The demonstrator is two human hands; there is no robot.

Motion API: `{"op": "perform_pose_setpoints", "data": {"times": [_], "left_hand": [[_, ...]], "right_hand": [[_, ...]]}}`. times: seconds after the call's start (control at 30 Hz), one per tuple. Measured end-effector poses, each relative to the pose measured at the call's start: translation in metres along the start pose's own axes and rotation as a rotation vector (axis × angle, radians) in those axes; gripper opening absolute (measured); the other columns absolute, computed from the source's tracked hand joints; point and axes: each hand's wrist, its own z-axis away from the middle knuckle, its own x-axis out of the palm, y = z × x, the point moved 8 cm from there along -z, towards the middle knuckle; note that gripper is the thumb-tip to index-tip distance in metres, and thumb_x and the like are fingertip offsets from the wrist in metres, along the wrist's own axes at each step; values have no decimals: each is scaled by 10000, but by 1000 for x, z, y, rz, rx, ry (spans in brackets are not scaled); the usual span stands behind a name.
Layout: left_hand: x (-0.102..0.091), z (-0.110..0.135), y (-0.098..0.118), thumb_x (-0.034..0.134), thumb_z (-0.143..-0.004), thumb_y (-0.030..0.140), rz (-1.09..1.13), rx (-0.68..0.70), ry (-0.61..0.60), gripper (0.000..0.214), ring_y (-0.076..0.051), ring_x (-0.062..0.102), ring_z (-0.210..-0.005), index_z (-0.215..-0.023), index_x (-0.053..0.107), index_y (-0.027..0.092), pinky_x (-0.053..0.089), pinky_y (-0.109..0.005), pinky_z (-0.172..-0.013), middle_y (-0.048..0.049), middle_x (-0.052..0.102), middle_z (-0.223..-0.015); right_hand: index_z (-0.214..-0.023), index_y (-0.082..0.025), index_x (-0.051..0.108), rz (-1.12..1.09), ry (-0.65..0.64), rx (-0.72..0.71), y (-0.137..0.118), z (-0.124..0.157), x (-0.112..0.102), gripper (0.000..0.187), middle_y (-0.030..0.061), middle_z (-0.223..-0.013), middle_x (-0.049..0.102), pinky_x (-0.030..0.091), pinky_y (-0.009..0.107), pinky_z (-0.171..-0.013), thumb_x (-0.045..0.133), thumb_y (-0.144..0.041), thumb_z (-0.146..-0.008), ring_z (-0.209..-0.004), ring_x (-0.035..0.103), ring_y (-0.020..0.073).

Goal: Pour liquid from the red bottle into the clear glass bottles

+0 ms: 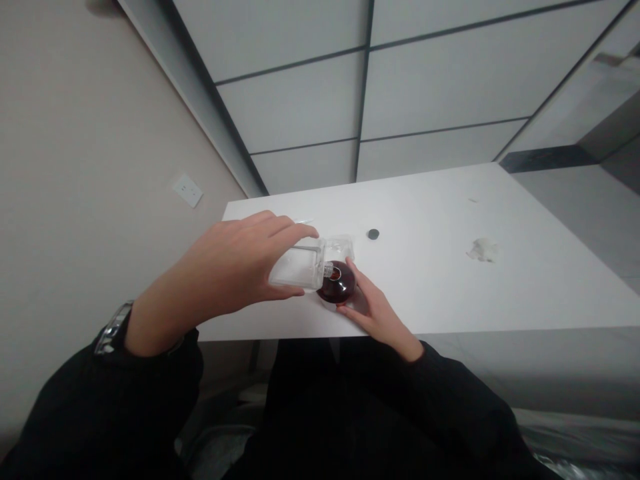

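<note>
My left hand (250,260) is wrapped round a clear square bottle (297,268), tipped on its side with its neck pointing right. That neck is at the open mouth of a round dark red-brown bottle (337,291); whether the two touch I cannot tell. Thumb and fingers of my right hand (375,310) grip the dark bottle from its right side, near the table's front edge. Behind the bottles lies a clear plastic piece (341,247), partly hidden. A small dark round cap (373,234) rests on the table just beyond.
The white table (425,287) stretches to the right, with a crumpled whitish scrap (483,250) and a tiny pale bit (473,200) on it. A wall with a socket (189,191) stands close on the left. Pale panelled doors (305,113) rise behind the table.
</note>
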Motion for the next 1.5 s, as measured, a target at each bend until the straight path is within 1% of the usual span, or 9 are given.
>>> {"op": "perform_pose_setpoints", "data": {"times": [0.17, 0.3, 0.43, 0.6, 0.83, 1.1, 1.3, 1.5], "left_hand": [[-1, 2, 1, 750, -903, 486, -11, 25, 38, 564, -320, 706, -1188, -1417, 598, 310, 532, -368, -851, -64, 747, -1339], [-1, 2, 1, 759, -904, 482, -8, 33, 41, 557, -318, 704, -1183, -1411, 595, 320, 529, -364, -828, -54, 747, -1339], [-2, 1, 2, 755, -910, 479, -2, 45, 53, 559, -315, 698, -1192, -1421, 591, 324, 531, -369, -847, -45, 742, -1347], [-1, 0, 2, 775, -892, 462, -29, 34, 25, 602, -314, 687, -1230, -1443, 581, 319, 539, -362, -860, -51, 728, -1385], [-4, -1, 4, 752, -906, 461, -8, 41, 16, 574, -320, 684, -1234, -1438, 596, 309, 550, -372, -860, -69, 729, -1382], [-4, 1, 4, 767, -915, 434, 23, 59, 50, 582, -329, 664, -1263, -1454, 590, 303, 547, -399, -927, -84, 717, -1395], [-5, 0, 5, 783, -906, 416, 13, 63, 50, 591, -335, 668, -1254, -1454, 594, 301, 559, -406, -921, -85, 717, -1391], [-5, -1, 6, 763, -924, 444, 32, 71, 13, 579, -340, 663, -1267, -1458, 599, 294, 571, -415, -928, -100, 716, -1398]], "right_hand": [[-1737, -355, 178, 2, 4, -3, 0, 0, 0, 935, 116, -1742, 392, 376, 616, -1296, 737, -445, -992, -1600, 399, 346], [-1738, -362, 168, 0, -3, 1, -1, -1, 0, 937, 108, -1748, 380, 365, 621, -1302, 732, -447, -995, -1605, 390, 345], [-1737, -368, 167, -6, -2, 2, -2, -1, 0, 935, 110, -1750, 376, 353, 631, -1304, 732, -443, -996, -1607, 386, 347], [-1738, -352, 172, -13, -2, 9, -1, -1, 0, 940, 119, -1751, 371, 330, 644, -1308, 733, -456, -992, -1610, 378, 355], [-1739, -334, 183, -15, -4, 29, 0, -1, -1, 944, 124, -1745, 383, 336, 626, -1311, 737, -465, -986, -1609, 380, 354], [-1739, -329, 190, -17, -8, 36, 1, 0, 0, 931, 118, -1745, 386, 346, 613, -1311, 724, -485, -992, -1606, 391, 351], [-1734, -337, 210, -14, 12, 14, 2, 1, 0, 914, 123, -1740, 396, 349, 625, -1305, 723, -488, -994, -1607, 390, 349], [-1737, -339, 190, -14, -1, 31, 1, 0, 0, 922, 124, -1738, 401, 354, 627, -1304, 714, -501, -996, -1604, 395, 352]]}}
